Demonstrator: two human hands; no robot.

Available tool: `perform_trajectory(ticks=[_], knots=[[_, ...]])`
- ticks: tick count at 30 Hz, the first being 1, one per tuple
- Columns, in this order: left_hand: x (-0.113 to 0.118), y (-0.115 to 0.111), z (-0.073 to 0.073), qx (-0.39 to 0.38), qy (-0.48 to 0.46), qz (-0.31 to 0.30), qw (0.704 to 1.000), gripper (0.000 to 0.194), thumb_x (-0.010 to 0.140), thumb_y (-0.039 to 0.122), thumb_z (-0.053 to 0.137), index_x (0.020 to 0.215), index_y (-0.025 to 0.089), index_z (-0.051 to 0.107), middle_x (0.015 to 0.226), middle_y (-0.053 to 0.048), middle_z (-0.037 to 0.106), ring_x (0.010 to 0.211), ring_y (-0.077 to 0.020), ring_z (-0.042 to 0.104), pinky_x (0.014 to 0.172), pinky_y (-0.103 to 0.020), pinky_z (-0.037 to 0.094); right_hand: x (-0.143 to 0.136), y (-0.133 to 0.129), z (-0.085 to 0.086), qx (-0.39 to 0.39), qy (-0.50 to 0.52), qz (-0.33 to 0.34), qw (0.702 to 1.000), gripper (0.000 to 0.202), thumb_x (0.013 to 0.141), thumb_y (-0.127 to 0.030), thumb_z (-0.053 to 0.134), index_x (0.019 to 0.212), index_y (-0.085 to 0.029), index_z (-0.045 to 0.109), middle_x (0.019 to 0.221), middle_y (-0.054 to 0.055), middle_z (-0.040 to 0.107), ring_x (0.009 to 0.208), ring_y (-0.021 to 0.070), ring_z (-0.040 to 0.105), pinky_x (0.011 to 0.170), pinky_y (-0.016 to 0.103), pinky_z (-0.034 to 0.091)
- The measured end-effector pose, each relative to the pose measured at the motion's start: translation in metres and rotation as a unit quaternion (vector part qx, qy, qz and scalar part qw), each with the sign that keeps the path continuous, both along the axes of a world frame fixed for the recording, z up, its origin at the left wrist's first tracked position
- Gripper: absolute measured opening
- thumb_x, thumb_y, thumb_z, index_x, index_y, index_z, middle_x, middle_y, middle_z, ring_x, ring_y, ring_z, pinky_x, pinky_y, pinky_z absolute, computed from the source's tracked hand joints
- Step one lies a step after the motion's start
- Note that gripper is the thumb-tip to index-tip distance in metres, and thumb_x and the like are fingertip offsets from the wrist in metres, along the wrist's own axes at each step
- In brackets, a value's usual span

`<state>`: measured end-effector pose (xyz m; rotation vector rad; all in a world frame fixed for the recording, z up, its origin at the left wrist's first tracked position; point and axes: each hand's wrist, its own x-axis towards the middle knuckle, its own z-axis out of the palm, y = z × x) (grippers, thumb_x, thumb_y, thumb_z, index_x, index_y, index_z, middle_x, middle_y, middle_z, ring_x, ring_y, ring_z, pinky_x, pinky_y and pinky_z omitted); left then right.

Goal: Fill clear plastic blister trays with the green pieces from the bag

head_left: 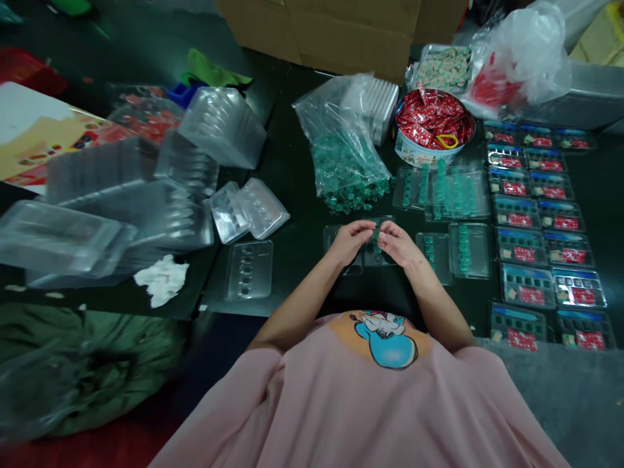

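Note:
Close together in front of my chest, my left hand (351,242) and my right hand (396,243) meet at the fingertips. Both are closed in a pinch around a small green translucent plastic piece (375,235), partly hidden by the fingers. Directly beneath them lies a clear plastic blister tray (385,259) with green pieces in its slots. Another clear tray (331,234) shows by my left wrist. Just beyond the hands, an open clear bag (341,159) spills loose green pieces (353,197) onto the dark table.
To the right lie trays filled with green pieces (463,250) and rows of packed trays (519,247) holding red packets. A round tin (424,153) of red packets stands behind. Stacked clear trays (121,214), a crumpled tissue (163,279) and loose trays (249,270) occupy the left.

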<state>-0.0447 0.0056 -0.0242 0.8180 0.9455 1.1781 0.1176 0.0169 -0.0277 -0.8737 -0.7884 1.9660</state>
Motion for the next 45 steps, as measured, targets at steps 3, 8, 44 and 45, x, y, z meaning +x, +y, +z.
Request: perform_trajectory(ticks=[3,8,44,45], knots=[[-0.003,-0.001,0.002,0.058,0.091,-0.021,0.994,0.036,0.063,0.029,0.083,0.096,0.017,0.075,0.093,-0.004,0.067,0.081,-0.0128,0.059,0.077,-0.028,0.048,0.001,-0.001,0.002,0.022,-0.033,-0.005,0.999,0.038,0.063,-0.037,0.084,0.08,-0.023,0.054,0.071,-0.007,0.049,0.061,0.0066,0.046,0.059,0.021,0.04],[-0.006,-0.001,0.012,0.14,0.246,-0.043,0.958,0.021,0.073,0.025,0.074,0.092,0.017,0.076,0.096,-0.006,0.068,0.076,-0.0122,0.059,0.07,-0.026,0.046,0.005,-0.002,0.007,0.077,-0.105,0.002,0.991,0.036,0.066,-0.041,0.08,0.081,-0.022,0.053,0.069,-0.007,0.049,0.059,0.0072,0.042,0.056,0.022,0.033],[0.014,-0.041,-0.036,0.292,0.602,-0.163,0.725,0.021,0.094,0.022,0.052,0.103,0.018,0.07,0.092,-0.007,0.061,0.081,-0.0174,0.058,0.074,-0.027,0.047,0.028,-0.032,-0.023,0.311,-0.608,0.005,0.73,0.026,0.089,-0.01,0.045,0.106,-0.017,0.064,0.109,0.014,0.058,0.101,0.0242,0.053,0.09,0.036,0.044],[0.015,-0.041,-0.036,0.29,0.606,-0.162,0.723,0.021,0.093,0.022,0.053,0.105,0.018,0.07,0.093,-0.008,0.061,0.081,-0.0179,0.059,0.074,-0.027,0.048,0.028,-0.031,-0.023,0.3,-0.64,0.001,0.708,0.027,0.09,-0.01,0.044,0.108,-0.017,0.064,0.11,0.015,0.057,0.103,0.0258,0.052,0.09,0.038,0.043]])
